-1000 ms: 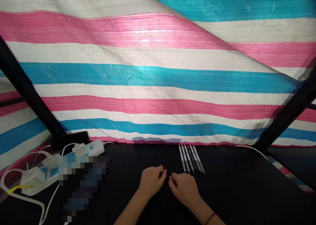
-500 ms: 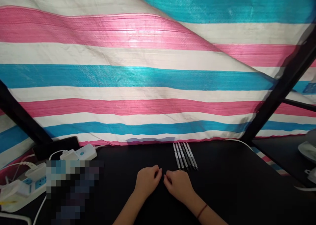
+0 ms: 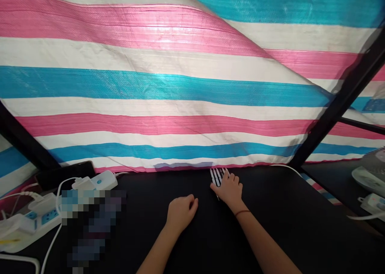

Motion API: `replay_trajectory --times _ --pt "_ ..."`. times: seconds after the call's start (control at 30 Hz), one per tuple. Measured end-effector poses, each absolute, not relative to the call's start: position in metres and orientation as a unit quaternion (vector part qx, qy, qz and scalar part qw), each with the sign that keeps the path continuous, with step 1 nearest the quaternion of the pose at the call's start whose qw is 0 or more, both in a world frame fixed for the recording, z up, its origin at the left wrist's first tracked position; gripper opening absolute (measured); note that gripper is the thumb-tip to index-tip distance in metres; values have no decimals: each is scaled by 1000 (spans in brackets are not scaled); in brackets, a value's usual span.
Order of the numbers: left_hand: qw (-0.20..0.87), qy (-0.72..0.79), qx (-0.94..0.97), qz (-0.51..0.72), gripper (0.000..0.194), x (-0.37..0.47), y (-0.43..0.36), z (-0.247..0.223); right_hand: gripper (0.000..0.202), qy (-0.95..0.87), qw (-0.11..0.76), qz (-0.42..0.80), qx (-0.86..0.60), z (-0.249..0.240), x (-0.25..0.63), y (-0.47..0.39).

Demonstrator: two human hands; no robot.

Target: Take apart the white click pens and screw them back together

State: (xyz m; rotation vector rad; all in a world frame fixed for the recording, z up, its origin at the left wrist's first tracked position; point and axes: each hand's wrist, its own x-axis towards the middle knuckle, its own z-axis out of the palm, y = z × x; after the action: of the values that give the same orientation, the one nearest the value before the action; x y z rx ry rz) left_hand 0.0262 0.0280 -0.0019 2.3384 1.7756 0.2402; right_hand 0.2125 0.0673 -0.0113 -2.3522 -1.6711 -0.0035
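Note:
Several white-and-grey pens (image 3: 215, 177) lie side by side in a row toward the back of the black table. My right hand (image 3: 230, 189) is over the row, thumb to the left and fingers spread across the pens' right side. It hides most of their lower halves, and I cannot tell how firmly it touches them. Resting on the table to the left of the pens is my left hand (image 3: 182, 210), its fingers curled into a loose fist with nothing seen in it.
White power strips (image 3: 104, 180) with plugs and cables crowd the left side, near a dark flat object (image 3: 66, 174). Striped sheeting (image 3: 180, 89) hangs behind the table. A dark post (image 3: 321, 125) slants up at the right, and a white device (image 3: 374, 205) is beyond it.
My right hand has moved forward and right from beside the left hand onto the pens, and its fingers have opened out. The left hand stays put. The view has shifted slightly.

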Motion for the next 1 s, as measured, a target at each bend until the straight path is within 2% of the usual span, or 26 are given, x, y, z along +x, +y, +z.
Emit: replay_trajectory --times 0.1,0.33,0.5,0.57,0.63,0.7,0.8,0.9,1.0 --pt "103 594 794 82 37 26 27 -1 77 -562 117 28 -818 -11 212 76" --pt "105 585 799 89 37 25 29 -6 33 -587 79 103 -799 -3 220 72" --pt "105 573 805 110 36 23 28 -9 27 -596 92 108 -791 2 224 58" --pt "119 571 799 147 33 23 27 -9 23 -596 135 178 -771 2 220 49" --pt "149 564 783 215 29 24 26 -10 20 -579 209 348 -707 0 210 37" --pt "200 559 748 296 29 25 25 -12 29 -525 288 519 -610 -2 194 24" --pt "303 560 667 387 40 26 25 -17 51 -471 348 624 -517 -3 167 8" --pt "369 563 599 434 47 27 26 -23 56 -496 371 587 -521 -1 151 1" --pt "369 565 585 450 47 26 27 -27 57 -554 374 504 -547 -3 150 2"
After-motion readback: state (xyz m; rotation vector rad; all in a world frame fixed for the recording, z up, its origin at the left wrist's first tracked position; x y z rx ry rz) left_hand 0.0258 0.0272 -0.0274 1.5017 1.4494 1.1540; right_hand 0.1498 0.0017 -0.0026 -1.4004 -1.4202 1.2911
